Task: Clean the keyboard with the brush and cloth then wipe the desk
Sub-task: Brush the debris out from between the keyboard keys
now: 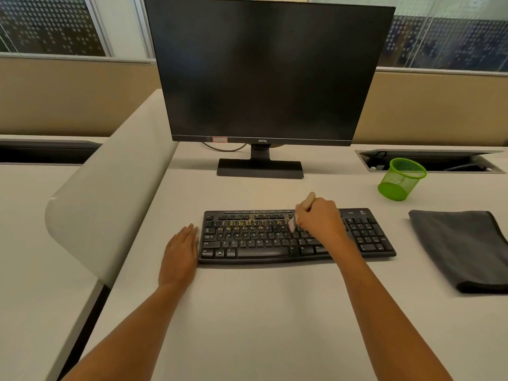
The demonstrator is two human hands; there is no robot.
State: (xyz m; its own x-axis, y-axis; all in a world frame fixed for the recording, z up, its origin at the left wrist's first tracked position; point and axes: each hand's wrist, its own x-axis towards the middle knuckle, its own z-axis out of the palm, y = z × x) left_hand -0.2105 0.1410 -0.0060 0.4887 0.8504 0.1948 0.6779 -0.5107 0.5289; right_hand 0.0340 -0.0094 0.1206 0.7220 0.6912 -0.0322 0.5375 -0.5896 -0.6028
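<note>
A black keyboard [264, 240] lies on the pale desk [261, 312], with yellowish crumbs scattered over its upper key rows. My right hand [320, 220] grips a small brush [308, 202] with a wooden handle, its pale bristles touching the keys right of the middle. My left hand [180, 251] rests flat on the desk, fingers straight, against the keyboard's left end. A folded dark grey cloth [461, 248] lies on the desk to the right of the keyboard.
A black monitor [264, 70] on its stand [259, 167] rises behind the keyboard. A green mesh pen cup [401, 178] stands at the back right, before an open cable tray [428, 159]. A curved white divider [110, 193] borders the desk on the left.
</note>
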